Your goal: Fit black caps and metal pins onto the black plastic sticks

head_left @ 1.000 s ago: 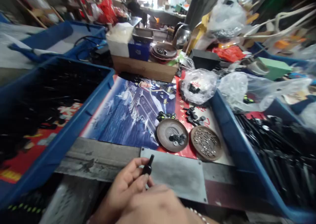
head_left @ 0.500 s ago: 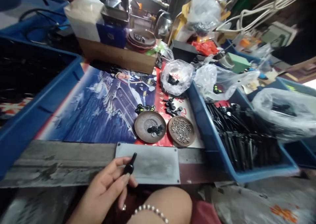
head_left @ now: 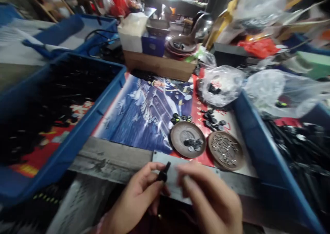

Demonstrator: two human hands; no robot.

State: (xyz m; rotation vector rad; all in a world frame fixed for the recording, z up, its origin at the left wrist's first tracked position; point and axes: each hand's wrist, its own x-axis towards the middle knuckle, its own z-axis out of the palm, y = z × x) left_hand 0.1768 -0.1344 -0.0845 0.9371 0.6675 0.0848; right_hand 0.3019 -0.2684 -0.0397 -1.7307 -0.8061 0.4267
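Note:
My left hand (head_left: 144,189) is closed, pinching a small black plastic piece (head_left: 163,173) with a thin stem that tilts up to the right. Just to its right is my right hand (head_left: 213,196), smeared by motion, its fingers bent toward the thumb. Whether anything sits between those fingertips I cannot make out. Both hands hover at the table's front edge, partly over a grey metal plate (head_left: 172,160). Beyond them stands a brown dish (head_left: 180,134) holding several small black round parts (head_left: 194,144). Beside it, another brown dish (head_left: 240,155) contains many small metal pins (head_left: 224,148).
A blue crate (head_left: 108,86) of black parts stands at left, another blue crate (head_left: 273,151) with long black pieces at right. Loose black parts (head_left: 213,120) lie on the poster (head_left: 129,124) behind the dishes. Clear plastic bags (head_left: 229,82) and a cardboard box (head_left: 160,65) stand farther back.
My right hand has come up beside the left one, near the black piece. The left hand still pinches that piece. The view has swung left, showing more of the left crate.

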